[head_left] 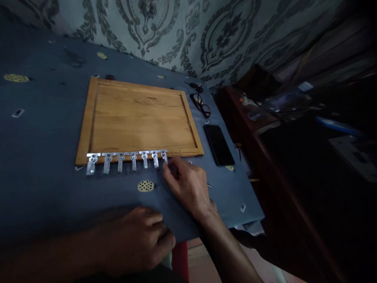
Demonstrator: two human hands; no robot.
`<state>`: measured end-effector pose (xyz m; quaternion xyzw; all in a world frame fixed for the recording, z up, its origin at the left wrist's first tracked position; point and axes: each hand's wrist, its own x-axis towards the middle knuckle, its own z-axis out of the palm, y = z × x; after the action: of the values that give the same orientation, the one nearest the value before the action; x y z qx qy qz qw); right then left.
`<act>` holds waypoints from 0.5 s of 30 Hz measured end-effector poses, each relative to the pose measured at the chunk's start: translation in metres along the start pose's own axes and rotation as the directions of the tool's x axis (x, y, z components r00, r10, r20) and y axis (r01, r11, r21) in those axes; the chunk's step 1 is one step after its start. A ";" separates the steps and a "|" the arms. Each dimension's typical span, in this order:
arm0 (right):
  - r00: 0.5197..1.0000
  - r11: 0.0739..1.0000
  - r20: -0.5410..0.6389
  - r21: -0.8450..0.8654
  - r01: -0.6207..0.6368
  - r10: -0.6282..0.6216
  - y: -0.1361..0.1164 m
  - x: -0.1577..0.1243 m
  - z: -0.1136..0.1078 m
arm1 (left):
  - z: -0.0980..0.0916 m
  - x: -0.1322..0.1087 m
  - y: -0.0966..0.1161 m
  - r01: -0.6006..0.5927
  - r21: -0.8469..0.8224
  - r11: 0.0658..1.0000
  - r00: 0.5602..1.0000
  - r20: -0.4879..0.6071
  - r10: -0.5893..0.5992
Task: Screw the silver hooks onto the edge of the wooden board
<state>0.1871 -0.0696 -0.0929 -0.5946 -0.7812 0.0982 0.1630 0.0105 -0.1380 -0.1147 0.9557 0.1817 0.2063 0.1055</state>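
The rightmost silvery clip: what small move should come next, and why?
Perhaps the right hand should gently straighten the rightmost clip: that hand is at its lower end, and the clip ends the row along the near edge of the wooden panel.

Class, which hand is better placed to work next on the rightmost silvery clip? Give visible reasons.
Right, most likely: the right hand is at the rightmost silvery clip, while the left hand is loosely curled, well back from the wooden board.
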 end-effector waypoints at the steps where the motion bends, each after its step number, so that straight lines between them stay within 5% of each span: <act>1: 1.000 1.000 -0.002 -0.008 0.004 -0.004 0.000 0.000 0.001 | 0.000 0.000 0.000 0.002 -0.001 1.000 1.000 0.020 -0.002; 15: 0.999 0.999 -0.021 -0.014 0.031 -0.031 0.003 0.000 0.003 | 0.002 0.002 -0.001 0.047 -0.035 0.998 0.997 -0.065 -0.049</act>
<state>0.1886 -0.0691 -0.0967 -0.5846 -0.7891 0.0840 0.1687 0.0131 -0.1368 -0.1154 0.9418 0.2046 0.2382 0.1203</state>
